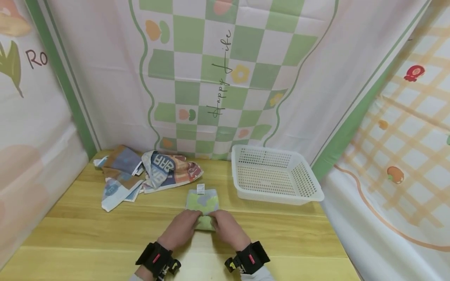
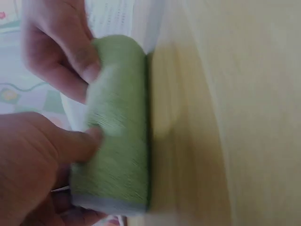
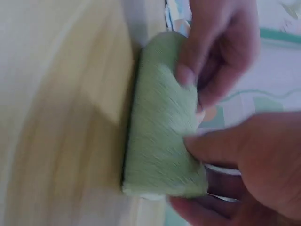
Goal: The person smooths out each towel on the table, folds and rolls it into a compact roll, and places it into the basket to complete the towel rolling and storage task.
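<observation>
Room: a booth hung with printed cloth [image 1: 225,78] — green-and-white checks with flowers at the back, pale fruit and plaid prints at the sides.
Surface: a light wooden worktop [image 1: 88,234], bare grain in the near half.
Green cloth: a small green washcloth [image 1: 202,203] lies at the near middle of the worktop, its white tag at the far edge; its near end is rolled into a tight cylinder, seen close in both wrist views [image 2: 117,132].
Left hand: the left hand [image 1: 183,228] has its grip curled round the near end of the roll, thumb pressed on top.
Right hand: the right hand [image 1: 226,226] pinches the other end of the roll, thumb above and fingers tucked beneath.
Risk: the roll looks liable to go lopsided if one hand leads the other — a loosened pinch could let the coil spring open.
Other cloths: a heap of patterned cloths [image 1: 147,173] lies at the far left, well apart from the hands.
Basket: a white perforated plastic basket [image 1: 277,195] stands at the far right, near the washcloth but not touching it.
</observation>
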Action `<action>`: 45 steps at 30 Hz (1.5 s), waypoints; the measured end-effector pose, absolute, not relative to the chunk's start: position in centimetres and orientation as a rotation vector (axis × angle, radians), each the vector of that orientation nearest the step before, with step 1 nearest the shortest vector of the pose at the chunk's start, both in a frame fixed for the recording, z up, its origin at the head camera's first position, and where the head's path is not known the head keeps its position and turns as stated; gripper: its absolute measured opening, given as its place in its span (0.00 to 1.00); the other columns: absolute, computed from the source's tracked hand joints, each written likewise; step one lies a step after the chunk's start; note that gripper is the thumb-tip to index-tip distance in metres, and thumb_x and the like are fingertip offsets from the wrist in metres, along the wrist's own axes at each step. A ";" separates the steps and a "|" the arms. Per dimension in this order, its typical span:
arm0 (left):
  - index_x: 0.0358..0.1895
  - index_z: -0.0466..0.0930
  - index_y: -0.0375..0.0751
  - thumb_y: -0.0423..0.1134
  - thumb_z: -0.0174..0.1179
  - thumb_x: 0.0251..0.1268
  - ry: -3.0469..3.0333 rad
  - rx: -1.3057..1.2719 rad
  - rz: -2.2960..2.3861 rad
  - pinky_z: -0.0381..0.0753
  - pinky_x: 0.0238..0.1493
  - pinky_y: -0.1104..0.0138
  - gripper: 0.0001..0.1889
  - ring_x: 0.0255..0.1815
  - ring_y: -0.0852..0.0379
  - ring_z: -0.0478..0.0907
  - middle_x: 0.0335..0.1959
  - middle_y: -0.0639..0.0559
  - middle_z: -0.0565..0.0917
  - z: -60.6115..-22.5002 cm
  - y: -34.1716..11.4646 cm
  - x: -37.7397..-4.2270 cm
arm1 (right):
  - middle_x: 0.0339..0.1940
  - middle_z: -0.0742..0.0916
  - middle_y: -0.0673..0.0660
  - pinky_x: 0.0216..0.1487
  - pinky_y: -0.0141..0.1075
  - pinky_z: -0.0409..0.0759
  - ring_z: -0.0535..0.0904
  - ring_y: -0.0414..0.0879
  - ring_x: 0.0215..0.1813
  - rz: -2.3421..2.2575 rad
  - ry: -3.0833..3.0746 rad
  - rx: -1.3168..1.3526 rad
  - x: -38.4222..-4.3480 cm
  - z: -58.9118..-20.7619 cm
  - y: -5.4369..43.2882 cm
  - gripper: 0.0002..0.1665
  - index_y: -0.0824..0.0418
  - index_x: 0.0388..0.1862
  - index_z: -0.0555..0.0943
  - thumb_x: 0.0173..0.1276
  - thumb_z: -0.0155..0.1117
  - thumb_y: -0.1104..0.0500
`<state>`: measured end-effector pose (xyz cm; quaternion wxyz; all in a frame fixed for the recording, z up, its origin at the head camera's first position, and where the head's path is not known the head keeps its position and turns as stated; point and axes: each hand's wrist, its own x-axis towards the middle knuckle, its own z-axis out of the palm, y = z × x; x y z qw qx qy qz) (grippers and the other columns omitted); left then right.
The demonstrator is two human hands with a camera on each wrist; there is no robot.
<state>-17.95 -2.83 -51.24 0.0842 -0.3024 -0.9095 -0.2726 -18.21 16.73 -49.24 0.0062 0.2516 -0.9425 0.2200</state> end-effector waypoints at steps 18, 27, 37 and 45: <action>0.50 0.85 0.33 0.31 0.65 0.67 -2.676 -0.817 -0.819 0.82 0.56 0.54 0.10 0.51 0.45 0.80 0.47 0.43 0.84 -50.5 -2.3 -19.3 | 0.37 0.87 0.57 0.43 0.37 0.85 0.83 0.49 0.41 0.376 -2.933 0.730 -19.1 -49.6 15.8 0.13 0.67 0.46 0.86 0.64 0.64 0.74; 0.58 0.80 0.33 0.32 0.60 0.72 -2.751 -0.938 -0.866 0.82 0.56 0.51 0.15 0.51 0.44 0.83 0.50 0.42 0.86 -50.7 -3.2 -18.4 | 0.44 0.90 0.57 0.48 0.37 0.86 0.86 0.45 0.46 0.722 -3.059 0.799 -19.3 -49.2 16.5 0.15 0.66 0.49 0.86 0.77 0.51 0.68; 0.57 0.78 0.29 0.30 0.54 0.76 -2.883 -0.800 -1.041 0.83 0.55 0.47 0.12 0.51 0.38 0.83 0.50 0.37 0.86 -50.4 -3.2 -19.2 | 0.47 0.86 0.58 0.51 0.37 0.84 0.81 0.50 0.50 0.577 -2.878 0.751 -18.5 -48.8 16.0 0.12 0.67 0.51 0.85 0.73 0.63 0.64; 0.55 0.81 0.32 0.34 0.57 0.75 -2.827 -0.666 -1.131 0.80 0.60 0.47 0.13 0.58 0.39 0.80 0.55 0.37 0.83 -50.6 -2.8 -20.0 | 0.51 0.87 0.62 0.57 0.43 0.84 0.83 0.53 0.54 0.516 -2.974 0.851 -19.3 -49.3 16.6 0.17 0.68 0.56 0.82 0.71 0.67 0.63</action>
